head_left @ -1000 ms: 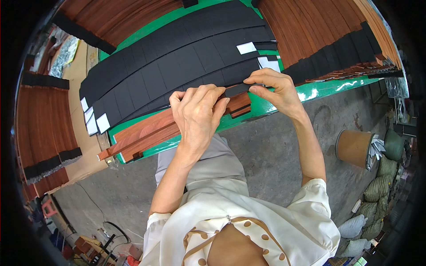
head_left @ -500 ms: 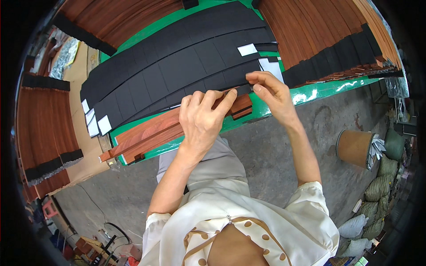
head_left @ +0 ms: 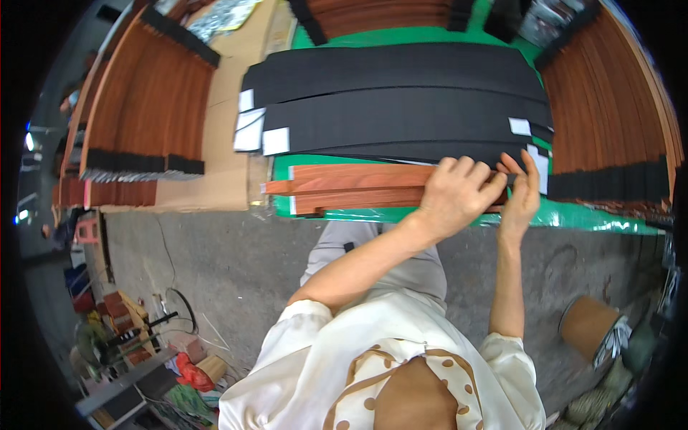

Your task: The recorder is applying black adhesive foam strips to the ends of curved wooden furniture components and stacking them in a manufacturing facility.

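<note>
Reddish-brown wooden slats lie along the near edge of the green-covered table. My left hand is closed over their right part, thumb and fingers pressed around a slat. Just beside it, my right hand pinches at the slat's right end, where a small piece of black strip shows between the fingers. Most of that strip and the slat's end are hidden by the hands. Beyond them, rows of flat black strips overlap, with white pieces showing at their ends.
Stacks of slats with black-wrapped ends stand at left, right and the far side. Brown cardboard covers the table's left part. On the concrete floor sits a brown drum at right; a red bag lies lower left.
My view has turned, so the table sits more level and the slats appear further right. My right hand has come closer to the left one, at the slat's end.
</note>
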Action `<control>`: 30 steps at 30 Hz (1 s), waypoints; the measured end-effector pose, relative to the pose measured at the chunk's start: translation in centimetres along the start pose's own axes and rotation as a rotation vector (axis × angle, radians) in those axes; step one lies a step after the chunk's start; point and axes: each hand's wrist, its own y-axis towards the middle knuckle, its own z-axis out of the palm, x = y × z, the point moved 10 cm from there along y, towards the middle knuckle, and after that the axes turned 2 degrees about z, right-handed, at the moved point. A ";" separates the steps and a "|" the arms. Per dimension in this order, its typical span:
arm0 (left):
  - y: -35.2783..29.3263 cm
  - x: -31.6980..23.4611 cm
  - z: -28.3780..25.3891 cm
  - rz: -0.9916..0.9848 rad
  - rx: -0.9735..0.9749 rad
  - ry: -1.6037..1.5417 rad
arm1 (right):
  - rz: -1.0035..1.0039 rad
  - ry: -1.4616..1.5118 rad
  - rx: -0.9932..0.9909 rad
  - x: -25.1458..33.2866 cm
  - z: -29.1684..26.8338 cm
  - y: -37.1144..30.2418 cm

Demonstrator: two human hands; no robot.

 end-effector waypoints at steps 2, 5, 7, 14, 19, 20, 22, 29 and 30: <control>-0.3 0.2 0.4 -0.019 0.117 -0.063 | 0.104 0.101 -0.002 -1.4 -0.4 0.3; -1.2 -0.5 -3.9 0.066 0.046 -0.120 | 0.110 0.118 -0.117 -1.5 -2.4 0.8; -3.0 -0.5 -9.2 0.117 -0.043 -0.139 | -0.036 0.048 -0.208 -0.4 -5.0 1.6; -10.0 19.0 -23.0 -0.435 -0.296 0.155 | -0.344 -0.177 0.122 11.1 5.7 3.0; -12.8 30.7 -20.0 -0.452 -0.036 0.225 | -0.722 -0.407 0.750 15.9 27.2 -0.3; -12.3 31.3 -18.5 -0.414 0.037 0.265 | -0.809 -0.366 0.852 15.8 30.8 -1.1; -12.0 32.5 -16.5 -0.374 0.098 0.300 | -0.864 -0.405 0.946 14.1 37.1 -1.3; -13.4 34.6 -14.6 -0.425 0.152 0.242 | -1.070 -0.573 0.934 10.7 50.5 -2.7; -13.4 34.7 -14.4 -0.427 0.151 0.237 | -1.111 -0.676 0.921 9.9 51.7 -2.9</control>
